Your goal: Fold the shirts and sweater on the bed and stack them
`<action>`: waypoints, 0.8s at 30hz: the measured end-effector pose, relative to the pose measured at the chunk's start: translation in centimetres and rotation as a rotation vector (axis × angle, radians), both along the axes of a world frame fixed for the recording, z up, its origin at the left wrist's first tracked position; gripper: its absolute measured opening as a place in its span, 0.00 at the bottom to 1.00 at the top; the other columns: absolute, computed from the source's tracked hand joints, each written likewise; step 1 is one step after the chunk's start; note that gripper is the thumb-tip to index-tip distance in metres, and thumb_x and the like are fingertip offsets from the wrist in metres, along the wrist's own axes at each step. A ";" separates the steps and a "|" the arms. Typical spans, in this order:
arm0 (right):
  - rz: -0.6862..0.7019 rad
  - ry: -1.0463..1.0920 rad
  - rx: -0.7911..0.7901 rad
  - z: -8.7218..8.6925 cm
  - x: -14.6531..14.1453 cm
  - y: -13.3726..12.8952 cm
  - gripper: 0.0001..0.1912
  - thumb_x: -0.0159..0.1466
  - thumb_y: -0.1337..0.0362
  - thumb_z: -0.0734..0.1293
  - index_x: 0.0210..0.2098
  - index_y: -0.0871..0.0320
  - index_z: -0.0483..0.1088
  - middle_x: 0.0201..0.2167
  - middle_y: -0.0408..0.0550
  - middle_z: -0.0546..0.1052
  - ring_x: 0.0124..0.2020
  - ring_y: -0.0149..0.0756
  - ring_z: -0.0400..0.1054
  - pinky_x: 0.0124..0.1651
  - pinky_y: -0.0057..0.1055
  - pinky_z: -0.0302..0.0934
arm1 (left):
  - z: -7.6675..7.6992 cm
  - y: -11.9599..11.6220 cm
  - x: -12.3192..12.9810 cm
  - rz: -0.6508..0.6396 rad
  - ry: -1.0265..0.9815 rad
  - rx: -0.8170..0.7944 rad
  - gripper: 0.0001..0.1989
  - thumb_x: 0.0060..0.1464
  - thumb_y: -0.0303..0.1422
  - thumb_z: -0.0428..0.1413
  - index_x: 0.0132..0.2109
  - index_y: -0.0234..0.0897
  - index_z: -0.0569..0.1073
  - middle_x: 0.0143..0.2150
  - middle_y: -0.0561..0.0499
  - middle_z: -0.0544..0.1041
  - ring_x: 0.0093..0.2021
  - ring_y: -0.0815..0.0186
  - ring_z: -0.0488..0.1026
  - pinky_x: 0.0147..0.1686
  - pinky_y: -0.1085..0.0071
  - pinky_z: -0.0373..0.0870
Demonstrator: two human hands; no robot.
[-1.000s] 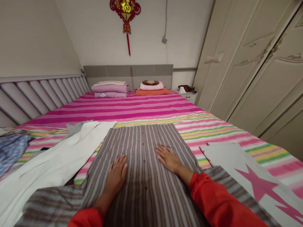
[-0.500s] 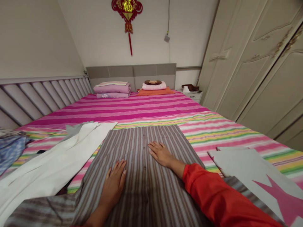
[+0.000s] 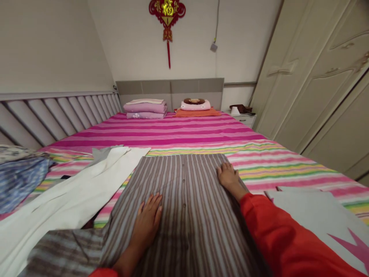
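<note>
Change: my right hand has moved from beside the button line out to the shirt's edge; my left hand has stayed on its own half.
Striped shirt: spread on the bed right in front of me, buttons up the middle, one sleeve reaching out toward eight o'clock.
Left fingers: flat on the cloth, slightly apart, at nine o'clock of the button line.
Right fingers: resting at the shirt's one o'clock edge, slightly bent and close together, clamped on nothing that I can see.
White garment: just beside the shirt at ten o'clock, stretched lengthwise.
Blue checked cloth: beyond the white one, at nine to ten o'clock.
Light grey cloth: at three o'clock, with a pink star shape, partly past my view.
Purple bedding: folded, well apart at eleven o'clock.
Pink pillow: at twelve o'clock, on an orange cloth, near the headboard.
Wardrobe: at two o'clock.
</note>
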State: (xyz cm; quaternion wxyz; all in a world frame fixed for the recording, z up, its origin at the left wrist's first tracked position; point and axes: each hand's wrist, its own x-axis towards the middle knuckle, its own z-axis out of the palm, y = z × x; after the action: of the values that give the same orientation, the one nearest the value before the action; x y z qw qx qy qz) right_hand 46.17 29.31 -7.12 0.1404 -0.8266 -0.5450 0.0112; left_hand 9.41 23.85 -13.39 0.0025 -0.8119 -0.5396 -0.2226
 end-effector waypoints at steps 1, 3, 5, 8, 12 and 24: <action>0.075 -0.018 0.016 -0.4 -1.5 -1.3 0.29 0.72 0.56 0.48 0.67 0.59 0.56 0.69 0.58 0.56 0.70 0.52 0.45 0.67 0.58 0.42 | 0.1 0.0 0.0 -0.002 -0.002 0.000 0.23 0.66 0.38 0.39 0.63 0.42 0.66 0.66 0.48 0.66 0.68 0.59 0.58 0.64 0.50 0.58; 0.309 -0.062 0.053 -1.6 -4.4 -4.2 0.29 0.70 0.49 0.51 0.67 0.50 0.56 0.70 0.49 0.56 0.71 0.49 0.43 0.68 0.56 0.40 | 0.5 0.0 0.0 -0.003 -0.006 0.001 0.23 0.66 0.37 0.39 0.63 0.42 0.66 0.66 0.48 0.67 0.68 0.60 0.58 0.64 0.51 0.57; 0.434 -0.066 0.058 -2.8 -6.6 -6.7 0.30 0.70 0.47 0.49 0.67 0.49 0.57 0.69 0.48 0.58 0.71 0.49 0.44 0.68 0.57 0.39 | 0.8 -0.1 0.1 0.007 0.003 -0.018 0.23 0.66 0.36 0.40 0.63 0.41 0.66 0.66 0.47 0.67 0.68 0.60 0.58 0.65 0.51 0.56; 0.439 -0.039 0.049 -3.6 -7.8 -8.6 0.31 0.70 0.48 0.48 0.67 0.52 0.57 0.69 0.50 0.58 0.71 0.49 0.45 0.68 0.56 0.39 | 1.1 -0.8 1.2 0.042 0.031 -0.055 0.23 0.65 0.36 0.41 0.63 0.39 0.66 0.66 0.44 0.65 0.68 0.56 0.57 0.65 0.48 0.56; 0.442 -0.014 0.048 -3.4 -7.4 -8.5 0.30 0.70 0.49 0.49 0.67 0.53 0.57 0.69 0.49 0.58 0.71 0.49 0.45 0.68 0.56 0.39 | 1.0 -1.1 4.4 -0.219 0.083 -0.063 0.25 0.66 0.37 0.41 0.67 0.45 0.59 0.69 0.48 0.62 0.69 0.59 0.54 0.66 0.51 0.54; 0.428 -0.016 0.058 -3.6 -7.2 -8.4 0.29 0.70 0.49 0.51 0.67 0.50 0.58 0.68 0.46 0.59 0.70 0.48 0.46 0.68 0.55 0.42 | 7.0 14.5 -2.6 0.341 0.155 -0.116 0.26 0.64 0.39 0.40 0.62 0.30 0.66 0.66 0.34 0.64 0.67 0.46 0.57 0.63 0.43 0.53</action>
State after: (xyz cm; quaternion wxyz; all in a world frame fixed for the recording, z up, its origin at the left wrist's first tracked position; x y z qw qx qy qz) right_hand 38.99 20.95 -10.73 0.1542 -0.6877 -0.7092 0.0188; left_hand 6.81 38.36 -6.40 0.0349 -0.7223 -0.6794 -0.1243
